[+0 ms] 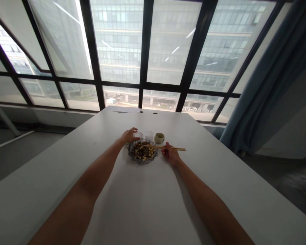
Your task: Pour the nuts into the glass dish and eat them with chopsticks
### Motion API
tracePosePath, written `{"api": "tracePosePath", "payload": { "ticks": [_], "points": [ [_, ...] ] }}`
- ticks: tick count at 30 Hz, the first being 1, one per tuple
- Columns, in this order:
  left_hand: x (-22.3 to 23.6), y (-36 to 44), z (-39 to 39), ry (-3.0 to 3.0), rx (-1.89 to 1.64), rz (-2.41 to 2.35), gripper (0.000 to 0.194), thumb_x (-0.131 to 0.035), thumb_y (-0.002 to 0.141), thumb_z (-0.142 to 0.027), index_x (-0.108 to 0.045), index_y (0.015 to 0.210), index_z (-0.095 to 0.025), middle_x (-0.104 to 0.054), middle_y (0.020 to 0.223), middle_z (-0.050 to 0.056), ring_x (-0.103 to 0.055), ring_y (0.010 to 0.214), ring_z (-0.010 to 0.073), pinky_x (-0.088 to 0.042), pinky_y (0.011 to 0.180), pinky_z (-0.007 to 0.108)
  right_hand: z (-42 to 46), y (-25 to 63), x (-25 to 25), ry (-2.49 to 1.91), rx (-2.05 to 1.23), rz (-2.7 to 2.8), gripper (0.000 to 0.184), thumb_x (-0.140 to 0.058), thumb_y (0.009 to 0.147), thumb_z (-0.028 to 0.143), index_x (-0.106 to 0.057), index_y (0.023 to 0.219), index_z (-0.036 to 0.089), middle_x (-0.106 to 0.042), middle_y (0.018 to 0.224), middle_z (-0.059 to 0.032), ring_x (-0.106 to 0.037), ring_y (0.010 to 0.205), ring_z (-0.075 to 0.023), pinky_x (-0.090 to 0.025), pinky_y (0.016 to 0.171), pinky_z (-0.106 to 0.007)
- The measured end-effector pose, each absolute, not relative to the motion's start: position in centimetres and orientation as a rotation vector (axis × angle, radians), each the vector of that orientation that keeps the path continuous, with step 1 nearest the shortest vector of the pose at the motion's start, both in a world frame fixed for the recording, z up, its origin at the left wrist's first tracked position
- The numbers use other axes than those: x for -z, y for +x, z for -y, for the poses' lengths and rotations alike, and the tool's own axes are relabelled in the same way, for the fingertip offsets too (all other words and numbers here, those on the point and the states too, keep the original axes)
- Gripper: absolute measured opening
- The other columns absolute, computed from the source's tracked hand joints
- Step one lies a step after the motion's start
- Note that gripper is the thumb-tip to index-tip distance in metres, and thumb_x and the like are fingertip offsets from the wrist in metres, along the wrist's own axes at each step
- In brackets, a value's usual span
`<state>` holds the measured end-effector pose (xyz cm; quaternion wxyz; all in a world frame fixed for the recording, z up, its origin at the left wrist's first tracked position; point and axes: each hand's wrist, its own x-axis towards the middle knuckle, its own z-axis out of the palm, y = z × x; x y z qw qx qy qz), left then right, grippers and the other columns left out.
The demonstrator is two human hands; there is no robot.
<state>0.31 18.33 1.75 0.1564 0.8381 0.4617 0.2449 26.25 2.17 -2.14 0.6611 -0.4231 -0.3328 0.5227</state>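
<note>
Several small brown and pale pieces, which look like mixed nuts or seeds (140,151), fill a clear scalloped glass bowl (142,161) on the white table. My right hand (170,154) is closed around a pair of wooden chopsticks (179,149). Their tips reach left over the pieces in the bowl. At the bowl's far left rim, my left hand (129,136) has its thumb and fingers around a small clear cup (138,135). Just right of that stands a second clear cup (149,136). A small pale green cup (159,137) is beyond my right hand.
White sheets of paper (127,110) lie at the table's far left end. A dark round hole (155,113) shows near the far edge. Black-framed windows (165,86) rise behind the table (132,211), and a blue curtain (257,92) hangs at right.
</note>
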Motion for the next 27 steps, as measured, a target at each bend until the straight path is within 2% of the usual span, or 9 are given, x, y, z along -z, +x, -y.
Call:
{"api": "tracePosePath", "payload": {
  "ticks": [5, 11, 16, 27],
  "points": [
    [-1.6, 0.4, -18.2, 2.390, -0.696, -1.332, 0.064, -0.078, 0.070, -0.046, -0.054, 0.126, -0.027, -0.070, 0.125, 0.005, -0.069, 0.100, 0.0227, -0.050, 0.096, 0.037, -2.0, 26.3, 2.3, -0.946, -1.179, 0.749, 0.048, -0.085, 0.064, 0.059, -0.063, 0.068, 0.016, -0.064, 0.055, -0.0023, -0.054, 0.045, -0.0098, -0.046, 0.042, -0.019],
    [-1.5, 0.3, -17.8, 2.413, -0.701, -1.315, 0.062, -0.076, 0.072, -0.046, -0.054, 0.126, -0.027, -0.069, 0.126, 0.006, -0.067, 0.109, 0.0240, -0.046, 0.101, 0.039, -1.6, 26.4, 2.3, -0.956, -1.161, 0.723, 0.049, -0.086, 0.062, 0.059, -0.066, 0.067, 0.015, -0.064, 0.056, -0.0038, -0.056, 0.047, -0.0111, -0.047, 0.043, -0.020],
    [-1.6, 0.2, -18.1, 2.401, -0.673, -1.247, 0.061, -0.078, 0.070, -0.046, -0.056, 0.124, -0.026, -0.070, 0.123, 0.005, -0.069, 0.105, 0.0239, -0.048, 0.099, 0.037, -1.1, 26.6, 2.5, -0.977, -1.134, 0.695, 0.052, -0.088, 0.058, 0.059, -0.067, 0.069, 0.012, -0.063, 0.056, -0.0049, -0.056, 0.048, -0.0110, -0.046, 0.043, -0.020],
    [-2.0, 0.6, -17.2, 2.403, -0.668, -1.273, 0.060, -0.076, 0.072, -0.047, -0.058, 0.125, -0.024, -0.069, 0.125, 0.005, -0.067, 0.109, 0.0243, -0.044, 0.104, 0.036, 0.7, 26.6, 3.1, -1.002, -1.053, 0.674, 0.050, -0.084, 0.062, 0.062, -0.070, 0.070, 0.014, -0.063, 0.055, -0.0024, -0.055, 0.049, -0.0101, -0.045, 0.044, -0.019]
  ]
}}
